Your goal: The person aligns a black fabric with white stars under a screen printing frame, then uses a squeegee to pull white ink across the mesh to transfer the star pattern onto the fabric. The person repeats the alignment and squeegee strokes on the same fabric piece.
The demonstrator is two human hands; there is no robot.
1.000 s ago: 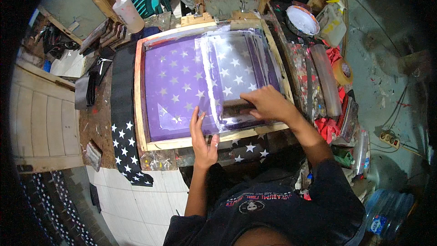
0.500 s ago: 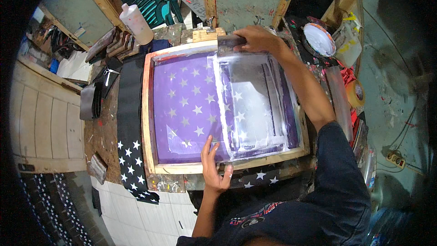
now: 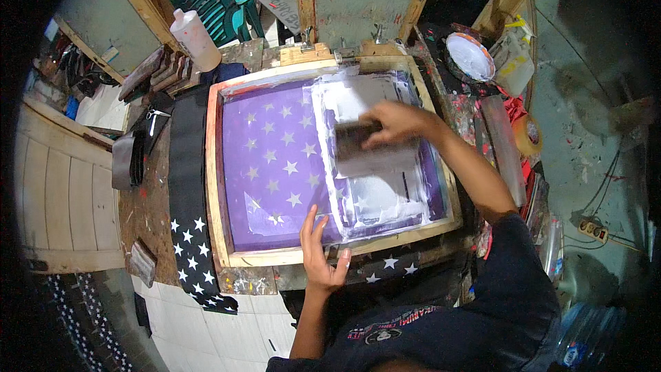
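Observation:
A wooden-framed printing screen [image 3: 214, 179] lies on the table, its purple mesh [image 3: 268, 172] patterned with pale stars. White ink [image 3: 385, 200] is smeared over the mesh's right part. My right hand [image 3: 399, 125] is closed on a dark, flat squeegee [image 3: 358, 146], which crosses the middle of the inked area; both are blurred by motion. My left hand [image 3: 323, 256] rests at the screen's near edge, fingers apart and stretched over the wood, holding nothing. Black fabric with white stars [image 3: 391, 264] shows from beneath the near edge.
Black star-printed cloth [image 3: 189, 165] hangs over the table left of the screen. Beyond it are scissors [image 3: 157, 114] and a plastic bottle [image 3: 195, 40]. Clamps [image 3: 307, 38] stand at the screen's far edge. A bowl of white ink [image 3: 471, 57] and a tape roll [image 3: 529, 135] sit to the right.
My right hand has brought the squeegee from the screen's far edge toward me, onto the middle of the white ink. My left hand stays at the near edge.

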